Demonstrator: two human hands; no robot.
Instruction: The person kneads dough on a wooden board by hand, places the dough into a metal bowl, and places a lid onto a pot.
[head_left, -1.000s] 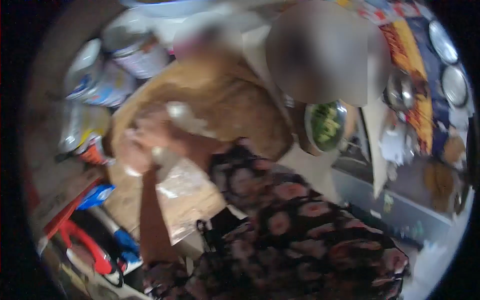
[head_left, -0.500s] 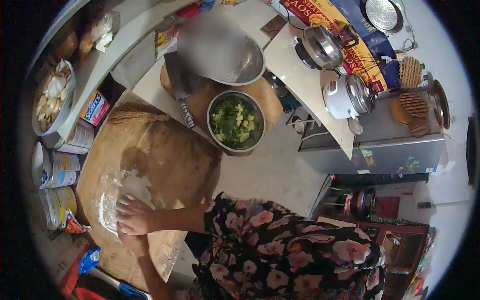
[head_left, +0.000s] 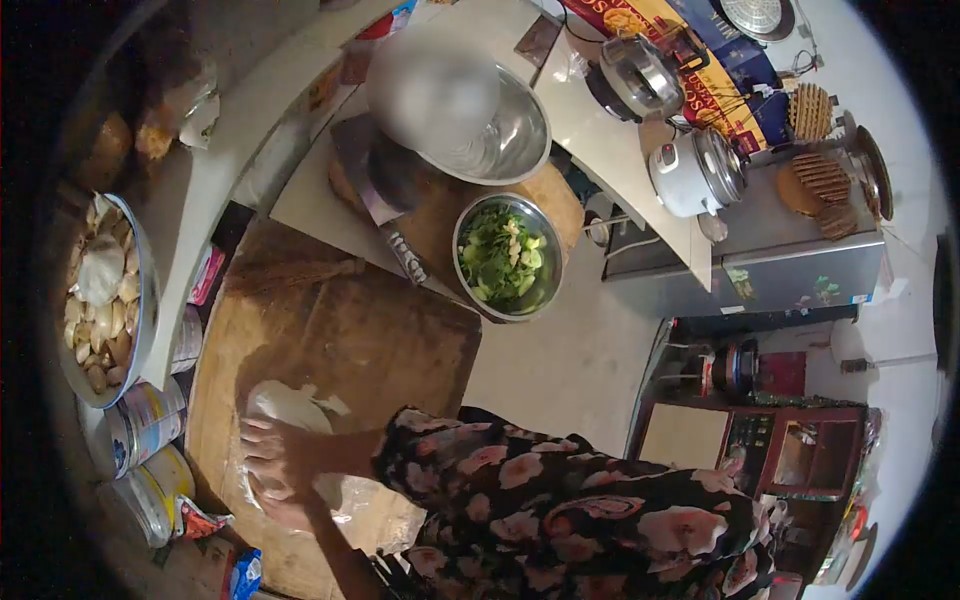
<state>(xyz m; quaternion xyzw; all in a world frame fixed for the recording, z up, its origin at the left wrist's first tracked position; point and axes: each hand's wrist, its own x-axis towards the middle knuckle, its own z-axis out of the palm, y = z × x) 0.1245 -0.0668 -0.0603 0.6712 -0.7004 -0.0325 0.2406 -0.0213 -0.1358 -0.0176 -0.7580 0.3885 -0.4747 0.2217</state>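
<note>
On the wooden board, a pale piece of dough (head_left: 287, 402) lies beneath my two hands, its far part and a small flap showing. My right hand (head_left: 272, 455) presses down on it, with the fingers side by side and bent over the dough. Just nearer the bottom of the view, my left hand (head_left: 290, 505) is against the right one, on the same dough; its fingertips are partly hidden. White flour or thin dough (head_left: 345, 497) shows on the board beside my wrists. The large wooden board (head_left: 370, 320) bears a small straw brush (head_left: 305, 274) near its far edge.
A steel bowl of chopped greens (head_left: 505, 255) and a larger steel bowl (head_left: 515, 135) stand beyond the board. Garlic fills a basin (head_left: 145, 300) at left, above several cans (head_left: 150, 425). A rice cooker (head_left: 685, 178) is on the right-hand counter.
The view has shifted, so the board and bowls sit farther right and lower. My hands stay together on the dough, which shows more whitely beyond my right hand.
</note>
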